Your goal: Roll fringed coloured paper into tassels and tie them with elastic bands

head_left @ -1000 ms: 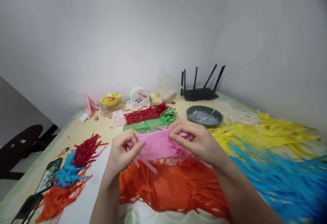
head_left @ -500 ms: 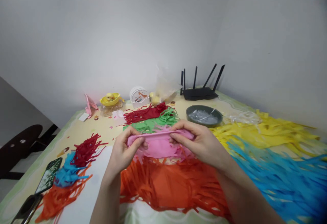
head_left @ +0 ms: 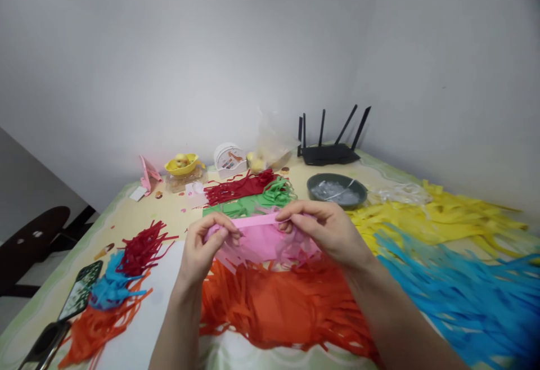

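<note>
Ok, from 8 o'clock: phone [head_left: 84, 287] lies on the surface [head_left: 154, 212], w/ small red [head_left: 141, 252], blue [head_left: 112, 285] & orange bundles [head_left: 95, 330] beside it, prob. set off left for elbow room. L hand [head_left: 207, 246], nearly closed, pinches one end of a pink strip [head_left: 258, 221] btwn thumb & fingers. Strip's mid-scene, pulled taut, prob. to keep it flat. Pink fringed pc [head_left: 259, 246] shows below; can't tell if they're joined. Red [head_left: 242, 188] & green fringe [head_left: 228, 208] at 12, orange fringed sheet [head_left: 282, 308] at 6. R hand [head_left: 327, 229], also nearly closed, grips the other end, giving counter-pull. Router [head_left: 331, 154] approx 1, near the wall, prob. out of the way; dark bowl [head_left: 313, 191] at 2, corralling clear bits [head_left: 335, 192]. Yellow fringe [head_left: 447, 221] at 3, blue fringe [head_left: 464, 291] at 4, spread out, maybe vs. tangles.
</note>
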